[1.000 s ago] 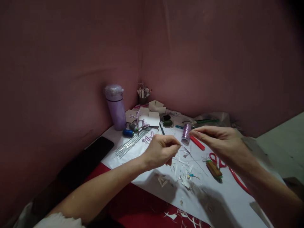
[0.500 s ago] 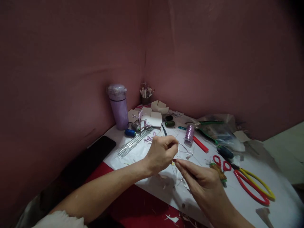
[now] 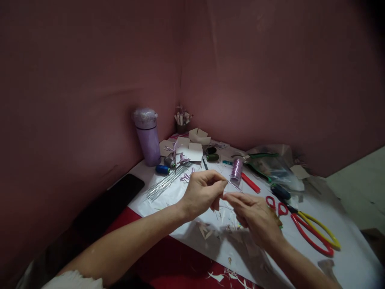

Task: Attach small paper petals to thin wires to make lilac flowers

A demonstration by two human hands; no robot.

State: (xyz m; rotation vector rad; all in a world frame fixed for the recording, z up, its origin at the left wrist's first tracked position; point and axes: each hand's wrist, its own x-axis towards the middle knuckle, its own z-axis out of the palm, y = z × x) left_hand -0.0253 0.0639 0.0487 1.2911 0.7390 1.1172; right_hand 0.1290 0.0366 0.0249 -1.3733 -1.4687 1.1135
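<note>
Thumb and forefinger of my left hand (image 3: 203, 192) are pinched on a thin purple wire piece (image 3: 234, 185), which sticks out to the right past the fingertips. Just below and to the right, my right hand (image 3: 255, 214) has its fingertips pressed together, close to the left fingertips; what they hold is too fine to make out. Behind the hands a spool of shiny purple thread (image 3: 236, 170) stands on the white table sheet (image 3: 313, 208). Purple looped wire shapes (image 3: 187, 176) lie behind my left hand, beside a bundle of silver wires (image 3: 168, 182).
At the back left stand a purple tumbler (image 3: 148, 140) and a blue thread spool (image 3: 163, 169). On the right lie red-handled scissors (image 3: 282, 208), red-and-yellow-handled pliers (image 3: 319, 235) and a plastic bag (image 3: 279, 168). A black phone-like slab (image 3: 111, 200) lies left. Paper scraps (image 3: 216, 277) lie at the front.
My right hand has risen and turned flatter, its fingertips now beside the left ones. My left hand has tilted slightly. The whole view has shifted a little, moving the table items left.
</note>
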